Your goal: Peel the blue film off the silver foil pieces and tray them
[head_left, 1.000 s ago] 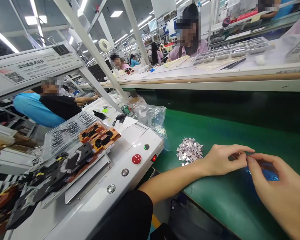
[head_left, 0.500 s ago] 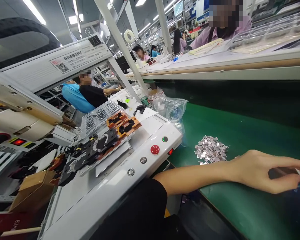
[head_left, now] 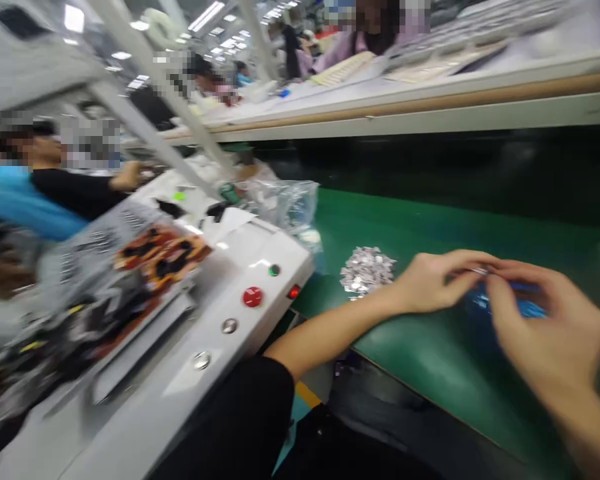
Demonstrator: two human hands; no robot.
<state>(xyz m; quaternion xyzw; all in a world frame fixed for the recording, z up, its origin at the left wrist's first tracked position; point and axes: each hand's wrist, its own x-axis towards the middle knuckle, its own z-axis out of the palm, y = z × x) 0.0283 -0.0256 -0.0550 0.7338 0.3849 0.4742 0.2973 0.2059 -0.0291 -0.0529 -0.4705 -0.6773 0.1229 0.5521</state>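
Note:
Above the green mat, my left hand and my right hand meet fingertip to fingertip. Thumb and fingers of both hands are pinched on a small silvery metal piece, mostly covered by the fingertips and blurred. Under and behind the hands lies something shiny and blue, partly hidden by my right hand; its kind does not show. A loose pile of small silvery metal pieces rests on the mat, left of my left hand.
A white machine base with a red button stands on the left, carrying orange fixtures. Clear plastic bags lie behind its corner. A raised shelf runs along the back. Co-workers sit beyond it and at the left.
The view has swung right and is now blurred. My right hand has come into sight, and the fingertips of both hands now meet at the small metal piece.

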